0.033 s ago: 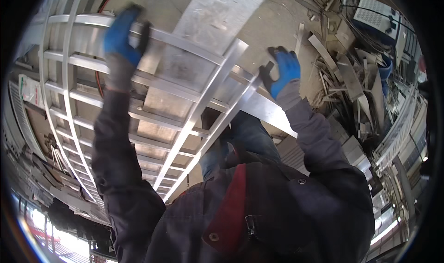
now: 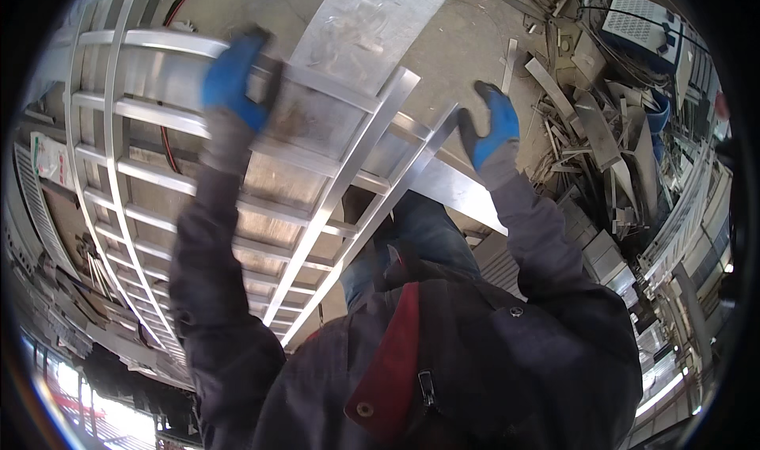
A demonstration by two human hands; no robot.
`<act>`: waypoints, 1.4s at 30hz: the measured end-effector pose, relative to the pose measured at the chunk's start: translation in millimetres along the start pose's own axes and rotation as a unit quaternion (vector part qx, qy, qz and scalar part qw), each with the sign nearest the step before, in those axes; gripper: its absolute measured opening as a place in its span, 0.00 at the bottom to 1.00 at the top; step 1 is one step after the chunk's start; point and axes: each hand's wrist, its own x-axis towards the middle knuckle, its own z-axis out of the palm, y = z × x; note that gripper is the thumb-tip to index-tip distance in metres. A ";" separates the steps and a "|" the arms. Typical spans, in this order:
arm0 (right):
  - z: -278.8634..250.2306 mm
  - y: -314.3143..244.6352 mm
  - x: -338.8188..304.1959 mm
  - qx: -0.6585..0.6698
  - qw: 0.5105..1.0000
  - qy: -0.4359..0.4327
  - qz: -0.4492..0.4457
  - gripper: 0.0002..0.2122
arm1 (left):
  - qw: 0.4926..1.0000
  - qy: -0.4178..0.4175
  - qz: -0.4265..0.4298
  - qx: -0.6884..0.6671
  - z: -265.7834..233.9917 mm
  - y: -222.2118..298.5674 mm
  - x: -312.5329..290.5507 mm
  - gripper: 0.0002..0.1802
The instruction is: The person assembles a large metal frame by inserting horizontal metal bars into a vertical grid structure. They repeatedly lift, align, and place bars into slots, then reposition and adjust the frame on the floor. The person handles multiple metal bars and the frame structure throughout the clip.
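Observation:
A large silver metal frame [image 2: 336, 185] of long rails and several crossbars, like a ladder grid, lies in front of me to the left. My left hand [image 2: 235, 86], in a blue glove with dark fingertips, is over the frame's far crossbar [image 2: 170, 41]. Its thumb and fingers are apart, slightly blurred; whether they touch the bar I cannot tell. Just right of the end of the nearest rail [image 2: 431, 145] is my right hand [image 2: 497, 129], also gloved. Thumb and fingers form an open curve there, with nothing between them.
Beneath the frame's far end, a wide flat metal sheet [image 2: 360, 26] extends away. Metal offcuts [image 2: 594, 129] are heaped on the floor at right, near a white-and-blue machine [image 2: 643, 24]. A red and black cable [image 2: 180, 3] runs at far left. Long profiles [image 2: 681, 228] line the right side.
My left hand has moved right along the far crossbar. The right hand's fingers have turned slightly, staying beside the rail end. In the picture, the frame has shifted a little.

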 end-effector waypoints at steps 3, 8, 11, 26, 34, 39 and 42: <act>17.0 13.7 -36.0 0.296 0.914 0.006 0.278 0.26 | 0.998 -0.046 -0.031 0.010 37.1 93.2 -26.0 0.34; 21.4 1.8 -58.5 0.171 0.961 -0.019 0.215 0.28 | 0.997 -0.060 -0.035 0.036 53.2 173.8 -26.5 0.34; -4.9 6.7 -30.2 -0.009 1.000 -0.024 -0.015 0.25 | 0.984 -0.078 -0.149 -0.066 51.1 208.9 -52.0 0.18; 43.1 -22.7 87.0 -0.006 0.845 -0.528 -0.081 0.30 | 0.230 0.027 -0.495 -0.837 190.8 301.0 -151.4 0.21; 45.1 -30.0 101.1 -0.048 0.783 -0.611 -0.107 0.30 | 0.179 0.214 -0.379 -0.882 243.9 288.0 -170.8 0.17; 37.8 -36.1 100.5 -0.018 0.780 -0.617 -0.103 0.31 | 0.198 0.220 -0.414 -0.861 239.7 291.9 -167.0 0.22; 41.1 -36.1 97.6 -0.018 0.787 -0.604 -0.122 0.31 | 0.212 0.185 -0.432 -0.857 232.6 291.5 -163.5 0.21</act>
